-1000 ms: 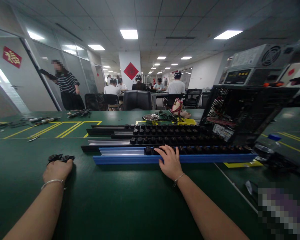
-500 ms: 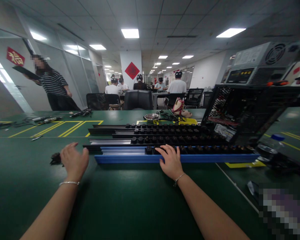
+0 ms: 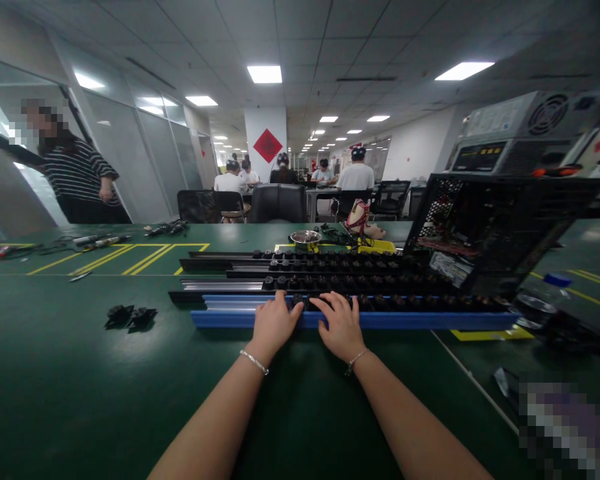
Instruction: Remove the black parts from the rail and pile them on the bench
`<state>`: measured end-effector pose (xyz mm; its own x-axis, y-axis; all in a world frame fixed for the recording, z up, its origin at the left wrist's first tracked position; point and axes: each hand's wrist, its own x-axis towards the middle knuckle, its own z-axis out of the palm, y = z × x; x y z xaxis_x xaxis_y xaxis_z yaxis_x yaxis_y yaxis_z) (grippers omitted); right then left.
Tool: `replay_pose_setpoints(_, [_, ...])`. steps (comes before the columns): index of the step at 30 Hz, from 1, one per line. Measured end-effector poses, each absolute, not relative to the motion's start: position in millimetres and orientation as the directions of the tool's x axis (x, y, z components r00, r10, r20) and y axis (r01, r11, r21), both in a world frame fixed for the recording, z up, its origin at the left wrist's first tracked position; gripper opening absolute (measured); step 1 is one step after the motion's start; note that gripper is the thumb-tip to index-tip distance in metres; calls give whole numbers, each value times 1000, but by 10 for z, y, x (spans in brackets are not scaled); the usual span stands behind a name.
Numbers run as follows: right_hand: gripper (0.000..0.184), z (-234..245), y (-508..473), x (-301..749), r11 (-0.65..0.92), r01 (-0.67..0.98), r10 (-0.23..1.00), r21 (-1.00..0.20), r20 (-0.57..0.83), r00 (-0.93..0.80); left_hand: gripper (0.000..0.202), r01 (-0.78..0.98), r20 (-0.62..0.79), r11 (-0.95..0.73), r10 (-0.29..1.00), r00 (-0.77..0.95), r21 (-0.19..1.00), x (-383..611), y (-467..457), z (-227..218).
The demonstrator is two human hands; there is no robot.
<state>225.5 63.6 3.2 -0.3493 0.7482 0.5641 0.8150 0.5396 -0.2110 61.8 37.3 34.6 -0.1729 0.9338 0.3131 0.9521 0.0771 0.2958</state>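
In front of me lies a long blue rail with a row of black socket modules set along its channel. My left hand is at the near end of that row, its thumb and forefinger closed about the end socket module. Just to the right, my right hand rests over the rail with its fingers spread on the modules. Two loose black modules lie on the green table at the left. Behind the blue rail, several black rails carry similar modules.
An opened computer case stands at the right with power supplies on top. Nearby are a blue-capped bottle and a metal bowl. Cables and tools lie far left. A person in a striped top stands beyond.
My left hand has moved right from the loose modules to the end of the row on the blue rail. The right hand stays in place. The standing person has shifted left.
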Motion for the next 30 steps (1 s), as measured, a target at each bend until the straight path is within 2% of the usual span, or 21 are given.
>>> replay_pose_setpoints(7, [51,35,627,2255,541,811,749,-223,567,-343,46,950,269,120,942,-200,287,662,441,272])
replay_pose_setpoints(10, [50,30,629,2250,534,818,751,-212,563,-344,51,949,302,131,928,-219,286,678,449,252])
replay_pose_setpoints(16, [50,28,634,2259,534,820,748,-203,565,-347,44,956,371,132,901,-226,262,700,468,201])
replay_pose_setpoints(30, [50,23,636,2272,549,804,747,-226,565,-351,43,957,508,149,821,-260,248,561,447,92])
